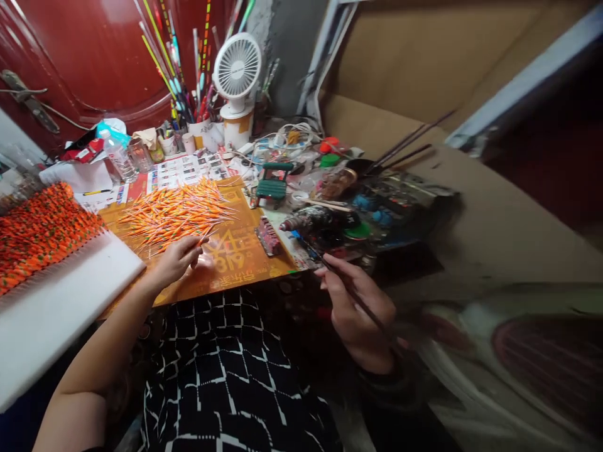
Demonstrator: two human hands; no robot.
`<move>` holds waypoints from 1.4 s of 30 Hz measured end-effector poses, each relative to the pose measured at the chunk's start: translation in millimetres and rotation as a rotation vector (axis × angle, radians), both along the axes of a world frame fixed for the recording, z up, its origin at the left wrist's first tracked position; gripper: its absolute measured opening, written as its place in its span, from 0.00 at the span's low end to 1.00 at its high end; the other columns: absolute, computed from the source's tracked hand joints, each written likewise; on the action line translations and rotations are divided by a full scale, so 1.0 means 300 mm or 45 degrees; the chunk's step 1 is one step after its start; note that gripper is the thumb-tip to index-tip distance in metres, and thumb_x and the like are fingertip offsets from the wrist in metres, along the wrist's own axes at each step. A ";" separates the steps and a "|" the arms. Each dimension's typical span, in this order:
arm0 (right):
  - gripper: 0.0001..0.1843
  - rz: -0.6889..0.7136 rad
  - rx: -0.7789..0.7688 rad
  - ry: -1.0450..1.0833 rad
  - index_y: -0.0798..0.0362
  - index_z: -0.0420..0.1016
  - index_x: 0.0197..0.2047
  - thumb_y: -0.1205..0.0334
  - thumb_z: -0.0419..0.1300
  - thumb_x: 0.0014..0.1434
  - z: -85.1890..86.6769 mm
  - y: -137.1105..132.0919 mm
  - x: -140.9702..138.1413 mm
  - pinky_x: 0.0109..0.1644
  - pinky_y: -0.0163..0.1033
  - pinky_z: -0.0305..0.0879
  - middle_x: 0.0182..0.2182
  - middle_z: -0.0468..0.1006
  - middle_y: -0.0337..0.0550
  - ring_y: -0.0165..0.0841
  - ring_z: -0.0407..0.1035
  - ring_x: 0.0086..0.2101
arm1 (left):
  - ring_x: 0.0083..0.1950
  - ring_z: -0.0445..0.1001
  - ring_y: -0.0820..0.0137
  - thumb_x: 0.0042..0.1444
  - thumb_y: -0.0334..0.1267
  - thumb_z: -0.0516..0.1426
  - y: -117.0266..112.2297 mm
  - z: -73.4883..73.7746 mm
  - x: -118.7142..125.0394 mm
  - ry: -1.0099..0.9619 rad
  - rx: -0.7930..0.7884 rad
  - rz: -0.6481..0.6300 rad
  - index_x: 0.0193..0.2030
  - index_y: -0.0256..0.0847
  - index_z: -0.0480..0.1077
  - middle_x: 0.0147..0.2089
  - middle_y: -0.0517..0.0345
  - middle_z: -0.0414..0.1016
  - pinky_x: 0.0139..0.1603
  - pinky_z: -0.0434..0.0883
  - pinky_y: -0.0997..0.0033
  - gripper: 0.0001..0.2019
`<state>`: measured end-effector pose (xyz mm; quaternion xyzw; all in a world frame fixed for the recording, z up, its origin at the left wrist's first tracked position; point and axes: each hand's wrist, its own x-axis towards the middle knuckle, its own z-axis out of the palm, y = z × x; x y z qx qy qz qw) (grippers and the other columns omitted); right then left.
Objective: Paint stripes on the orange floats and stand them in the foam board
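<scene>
At the near edge of a pile of slender orange floats with thin pale stems, my left hand has its fingers pinched together. A small orange float seems to stick out from the fingertips, though the fingers partly hide it. My right hand grips a thin dark paintbrush, handle slanting back over the hand. The brush's far end points at the cluttered paint area, close to a blue spot. A reddish notched block lies on the amber-coloured board between my hands.
Many orange-and-green floats stand in a white foam slab at the left. A white fan, bottles and rods line the back. A dark green stand, a paint-stained tube and brushes crowd the right.
</scene>
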<state>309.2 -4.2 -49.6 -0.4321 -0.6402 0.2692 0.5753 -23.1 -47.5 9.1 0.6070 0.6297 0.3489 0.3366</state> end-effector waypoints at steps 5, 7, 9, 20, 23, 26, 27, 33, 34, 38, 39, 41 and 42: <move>0.13 -0.137 0.049 0.015 0.49 0.81 0.49 0.54 0.59 0.68 0.021 0.059 0.073 0.39 0.40 0.75 0.36 0.83 0.43 0.35 0.77 0.34 | 0.32 0.75 0.73 0.60 0.44 0.61 0.160 0.027 0.091 -0.207 -0.249 -0.239 0.46 0.36 0.74 0.33 0.55 0.78 0.36 0.72 0.70 0.13; 0.13 -0.162 0.066 -0.015 0.49 0.81 0.47 0.54 0.58 0.69 0.041 0.084 0.095 0.38 0.40 0.74 0.33 0.82 0.42 0.35 0.77 0.33 | 0.34 0.77 0.72 0.58 0.42 0.62 0.236 0.054 0.127 -0.204 -0.286 -0.374 0.40 0.36 0.73 0.35 0.52 0.80 0.38 0.73 0.69 0.11; 0.13 -0.210 0.093 -0.063 0.49 0.81 0.45 0.53 0.57 0.69 0.064 0.109 0.109 0.38 0.40 0.74 0.31 0.81 0.42 0.35 0.76 0.32 | 0.36 0.78 0.71 0.56 0.42 0.63 0.308 0.086 0.156 -0.215 -0.311 -0.520 0.37 0.37 0.73 0.36 0.50 0.81 0.40 0.74 0.68 0.10; 0.12 -0.171 0.162 -0.424 0.49 0.79 0.36 0.57 0.55 0.66 0.081 0.269 0.125 0.41 0.42 0.72 0.33 0.83 0.44 0.37 0.77 0.34 | 0.33 0.73 0.73 0.47 0.45 0.69 0.442 0.002 0.191 -0.327 -0.417 -0.685 0.34 0.37 0.78 0.31 0.56 0.78 0.36 0.69 0.73 0.14; 0.11 -0.138 0.143 -0.442 0.49 0.78 0.35 0.59 0.55 0.66 0.079 0.275 0.129 0.41 0.41 0.71 0.34 0.83 0.43 0.37 0.77 0.34 | 0.33 0.73 0.73 0.46 0.45 0.70 0.426 -0.012 0.187 -0.384 -0.456 -0.674 0.34 0.37 0.78 0.31 0.56 0.78 0.37 0.69 0.73 0.14; 0.12 -0.137 0.148 -0.423 0.49 0.79 0.37 0.59 0.54 0.66 0.084 0.269 0.130 0.40 0.40 0.71 0.32 0.82 0.42 0.35 0.76 0.32 | 0.31 0.71 0.74 0.46 0.44 0.70 0.423 -0.007 0.185 -0.408 -0.442 -0.653 0.33 0.37 0.78 0.30 0.58 0.77 0.35 0.67 0.74 0.13; 0.12 -0.145 0.157 -0.416 0.49 0.79 0.37 0.59 0.54 0.66 0.085 0.266 0.131 0.39 0.40 0.71 0.32 0.82 0.42 0.35 0.75 0.32 | 0.30 0.71 0.75 0.46 0.44 0.70 0.424 -0.005 0.184 -0.408 -0.433 -0.647 0.32 0.36 0.78 0.29 0.58 0.76 0.34 0.66 0.75 0.13; 0.12 -0.105 0.162 -0.456 0.49 0.80 0.40 0.57 0.55 0.67 0.085 0.235 0.147 0.42 0.42 0.73 0.34 0.83 0.43 0.36 0.77 0.36 | 0.26 0.65 0.77 0.46 0.49 0.69 0.434 -0.012 0.159 -0.383 -0.401 -0.568 0.30 0.36 0.76 0.25 0.61 0.71 0.29 0.60 0.75 0.17; 0.12 -0.098 0.161 -0.458 0.49 0.80 0.41 0.56 0.55 0.67 0.087 0.229 0.152 0.42 0.42 0.74 0.35 0.84 0.43 0.36 0.78 0.36 | 0.26 0.64 0.77 0.46 0.49 0.69 0.436 -0.016 0.154 -0.375 -0.400 -0.568 0.30 0.36 0.76 0.25 0.61 0.71 0.28 0.59 0.75 0.17; 0.13 -0.096 0.091 -0.445 0.49 0.80 0.42 0.55 0.56 0.67 0.098 0.211 0.175 0.40 0.41 0.74 0.34 0.83 0.43 0.35 0.77 0.33 | 0.26 0.63 0.77 0.48 0.49 0.68 0.445 -0.029 0.141 -0.355 -0.405 -0.573 0.30 0.36 0.76 0.26 0.60 0.70 0.27 0.57 0.75 0.16; 0.13 -0.101 0.069 -0.438 0.49 0.80 0.42 0.55 0.56 0.67 0.101 0.209 0.180 0.40 0.41 0.74 0.34 0.83 0.43 0.36 0.77 0.33 | 0.26 0.62 0.78 0.49 0.49 0.68 0.446 -0.030 0.140 -0.351 -0.404 -0.571 0.30 0.36 0.75 0.26 0.61 0.70 0.27 0.56 0.75 0.16; 0.12 -0.112 0.034 -0.415 0.49 0.80 0.41 0.55 0.56 0.67 0.108 0.208 0.191 0.40 0.42 0.73 0.33 0.82 0.42 0.36 0.77 0.32 | 0.25 0.61 0.78 0.49 0.50 0.67 0.447 -0.031 0.139 -0.341 -0.393 -0.566 0.30 0.36 0.75 0.25 0.61 0.69 0.26 0.55 0.75 0.17; 0.12 -0.117 0.020 -0.399 0.49 0.80 0.41 0.55 0.56 0.66 0.111 0.208 0.195 0.40 0.42 0.73 0.32 0.82 0.42 0.36 0.76 0.32 | 0.25 0.60 0.78 0.49 0.50 0.67 0.447 -0.031 0.139 -0.337 -0.387 -0.564 0.30 0.36 0.75 0.25 0.61 0.68 0.26 0.54 0.75 0.17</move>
